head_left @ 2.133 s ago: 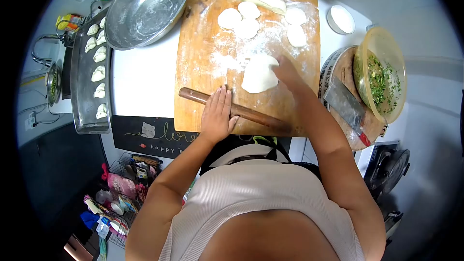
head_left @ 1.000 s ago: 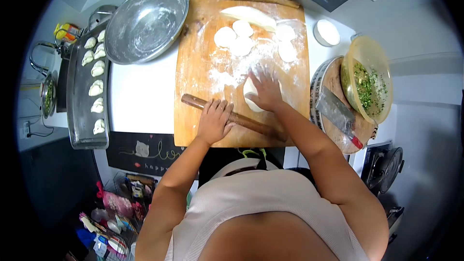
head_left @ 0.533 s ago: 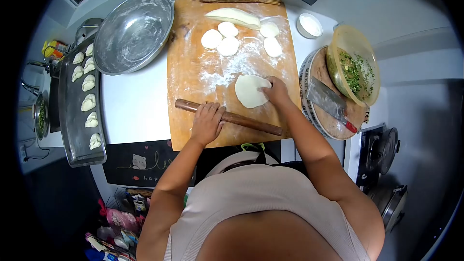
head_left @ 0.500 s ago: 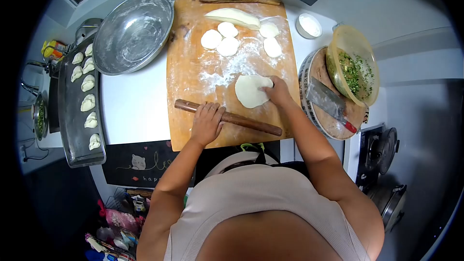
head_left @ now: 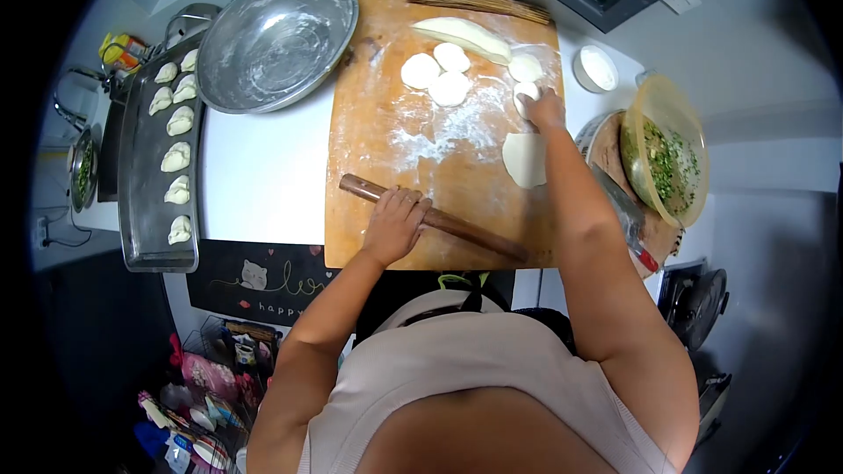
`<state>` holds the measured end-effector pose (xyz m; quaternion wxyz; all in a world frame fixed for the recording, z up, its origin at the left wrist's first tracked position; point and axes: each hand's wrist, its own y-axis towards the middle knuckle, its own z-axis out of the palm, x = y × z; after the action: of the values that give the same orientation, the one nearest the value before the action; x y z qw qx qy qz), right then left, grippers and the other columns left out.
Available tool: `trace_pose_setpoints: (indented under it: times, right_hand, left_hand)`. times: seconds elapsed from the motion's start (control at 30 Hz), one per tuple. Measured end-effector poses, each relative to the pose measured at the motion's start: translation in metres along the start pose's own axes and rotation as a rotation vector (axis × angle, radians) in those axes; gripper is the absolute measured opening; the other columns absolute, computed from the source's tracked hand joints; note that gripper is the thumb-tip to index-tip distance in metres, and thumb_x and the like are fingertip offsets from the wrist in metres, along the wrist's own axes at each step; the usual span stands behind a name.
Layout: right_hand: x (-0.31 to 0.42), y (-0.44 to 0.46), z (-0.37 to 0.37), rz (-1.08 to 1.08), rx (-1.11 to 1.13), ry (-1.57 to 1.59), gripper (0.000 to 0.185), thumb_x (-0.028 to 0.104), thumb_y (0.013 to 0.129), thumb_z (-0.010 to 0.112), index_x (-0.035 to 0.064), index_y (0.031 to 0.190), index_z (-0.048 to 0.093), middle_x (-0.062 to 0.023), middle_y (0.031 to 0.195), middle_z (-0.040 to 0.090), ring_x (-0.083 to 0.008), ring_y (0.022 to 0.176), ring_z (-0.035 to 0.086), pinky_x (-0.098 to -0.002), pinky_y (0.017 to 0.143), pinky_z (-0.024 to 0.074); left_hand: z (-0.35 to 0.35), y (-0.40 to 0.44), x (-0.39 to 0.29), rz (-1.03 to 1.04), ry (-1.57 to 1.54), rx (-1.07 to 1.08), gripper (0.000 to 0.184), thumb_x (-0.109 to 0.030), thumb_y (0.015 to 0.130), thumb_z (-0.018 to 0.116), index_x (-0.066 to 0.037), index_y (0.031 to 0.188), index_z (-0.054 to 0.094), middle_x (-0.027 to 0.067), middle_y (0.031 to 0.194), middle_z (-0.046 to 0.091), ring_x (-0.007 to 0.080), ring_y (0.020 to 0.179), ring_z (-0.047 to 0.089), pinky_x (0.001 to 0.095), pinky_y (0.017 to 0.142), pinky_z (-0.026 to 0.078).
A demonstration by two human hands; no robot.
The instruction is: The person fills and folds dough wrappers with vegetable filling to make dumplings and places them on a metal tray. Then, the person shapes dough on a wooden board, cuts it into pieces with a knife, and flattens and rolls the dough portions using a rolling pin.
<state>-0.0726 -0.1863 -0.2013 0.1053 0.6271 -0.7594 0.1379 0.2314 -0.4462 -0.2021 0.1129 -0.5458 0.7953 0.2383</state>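
Note:
My left hand (head_left: 396, 224) is wrapped over the middle of a wooden rolling pin (head_left: 465, 226), which lies slanted near the front edge of the wooden board (head_left: 369, 140). My right hand (head_left: 546, 111) is at the board's right side, its fingers closed at the edge of a small dough round (head_left: 524, 98). A rolled-out dough wrapper (head_left: 524, 161) lies flat just below that hand, partly under the forearm. Another dough round (head_left: 525, 68) sits just above it. Several flattened dough pieces (head_left: 449, 89) and a long dough strip (head_left: 463, 37) lie farther back on the floured board.
A large metal bowl (head_left: 272, 44) stands left of the board, beside a dark tray (head_left: 140, 202) of dumplings (head_left: 176, 157). At right are a white flour bowl (head_left: 596, 69), a bowl of green filling (head_left: 685, 123), and a cleaver (head_left: 622, 204) on a round chopping board. A straw brush (head_left: 479, 2) lies at the back.
My right hand has let go of the rolled wrapper and moved up to the small dough round. My left hand stays on the rolling pin. The view has shifted slightly.

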Motion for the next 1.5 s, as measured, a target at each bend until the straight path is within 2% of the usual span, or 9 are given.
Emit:
trace_pose_setpoints:
  times: [0.2, 0.33, 0.43, 0.53, 0.8, 0.9, 1.2, 1.33, 1.5]
  right_hand:
    - [0.014, -0.042, 0.017, -0.105, 0.024, 0.118, 0.065, 0.032, 0.068, 0.082, 0.0028, 0.12, 0.055, -0.0181, 0.115, 0.06, -0.0338, 0.114, 0.054, -0.0431, 0.098, 0.0423]
    - [0.02, -0.087, 0.03, -0.237, 0.156, 0.28, 0.033, 0.007, 0.072, 0.078, 0.0013, 0.101, 0.064, -0.0107, 0.093, 0.066, -0.0197, 0.088, 0.065, -0.0338, 0.08, 0.0518]
    - [0.043, -0.094, 0.034, -0.525, 0.395, 0.586, 0.03, 0.012, 0.072, 0.077, 0.0055, 0.1, 0.068, -0.0108, 0.098, 0.066, -0.031, 0.093, 0.062, -0.0393, 0.083, 0.0492]
    - [0.08, -0.11, 0.026, -0.817, 0.018, 0.268, 0.026, 0.009, 0.074, 0.073, 0.0099, 0.1, 0.069, -0.0096, 0.097, 0.066, -0.0313, 0.095, 0.06, -0.0404, 0.086, 0.0476]
    - [0.064, -0.173, 0.049, -1.066, 0.266, 0.263, 0.034, 0.009, 0.075, 0.07, 0.0152, 0.108, 0.069, -0.0086, 0.115, 0.058, -0.0314, 0.109, 0.052, -0.0421, 0.097, 0.0406]
    - [0.047, -0.187, 0.031, -1.001, 0.447, 0.362, 0.038, 0.013, 0.077, 0.069, 0.0123, 0.115, 0.065, -0.0108, 0.12, 0.057, -0.0321, 0.114, 0.051, -0.0427, 0.1, 0.0389]
    - [0.021, -0.226, 0.007, -0.735, -0.004, -0.133, 0.066, 0.04, 0.079, 0.069, 0.0073, 0.133, 0.049, -0.0221, 0.135, 0.046, -0.0391, 0.126, 0.042, -0.0551, 0.108, 0.0282]
    - [0.026, -0.205, 0.025, -0.758, -0.002, -0.135, 0.075, 0.043, 0.083, 0.063, 0.009, 0.144, 0.035, -0.0241, 0.145, 0.035, -0.0415, 0.133, 0.033, -0.057, 0.109, 0.0231]
    - [0.075, -0.132, 0.033, -0.609, -0.042, -0.219, 0.078, 0.046, 0.085, 0.059, 0.0127, 0.149, 0.027, -0.0249, 0.148, 0.03, -0.0409, 0.137, 0.029, -0.0565, 0.112, 0.0175]
  left_hand:
    - [0.001, -0.002, 0.001, -0.003, -0.007, -0.017, 0.046, -0.023, 0.076, 0.068, -0.008, 0.119, 0.055, 0.0113, 0.119, 0.055, 0.0313, 0.117, 0.048, 0.047, 0.104, 0.033]
    - [0.005, -0.004, 0.004, -0.001, -0.008, -0.031, 0.046, -0.023, 0.077, 0.067, -0.008, 0.119, 0.055, 0.011, 0.12, 0.054, 0.0311, 0.117, 0.048, 0.0468, 0.105, 0.033]
    - [0.003, -0.002, 0.005, 0.0, -0.009, -0.03, 0.046, -0.023, 0.077, 0.067, -0.009, 0.119, 0.055, 0.0111, 0.119, 0.054, 0.031, 0.117, 0.048, 0.0467, 0.105, 0.032]
    - [0.001, -0.001, 0.003, 0.001, -0.018, -0.023, 0.046, -0.023, 0.077, 0.067, -0.008, 0.119, 0.055, 0.0114, 0.119, 0.054, 0.0311, 0.116, 0.048, 0.0466, 0.105, 0.033]
    - [0.01, -0.007, 0.011, 0.073, -0.011, -0.095, 0.048, -0.019, 0.072, 0.067, -0.008, 0.117, 0.056, 0.0104, 0.109, 0.056, 0.0304, 0.107, 0.053, 0.0462, 0.098, 0.037]
    - [0.001, -0.014, 0.005, 0.006, 0.018, -0.15, 0.047, -0.016, 0.068, 0.068, -0.009, 0.114, 0.059, 0.0087, 0.104, 0.057, 0.0289, 0.101, 0.055, 0.0432, 0.091, 0.04]
    - [-0.021, -0.001, 0.031, -0.17, 0.159, -0.157, 0.045, -0.012, 0.067, 0.071, -0.009, 0.111, 0.064, 0.0087, 0.105, 0.058, 0.0291, 0.098, 0.056, 0.043, 0.084, 0.041]
    - [-0.038, 0.035, 0.049, -0.108, 0.277, 0.004, 0.064, -0.04, 0.082, 0.061, -0.011, 0.137, 0.047, 0.0171, 0.144, 0.04, 0.035, 0.131, 0.038, 0.0464, 0.108, 0.029]
    - [-0.032, 0.116, 0.116, -0.145, 0.348, 0.0, 0.076, -0.052, 0.088, 0.049, -0.014, 0.149, 0.027, 0.0182, 0.155, 0.021, 0.0361, 0.142, 0.019, 0.0467, 0.117, 0.013]
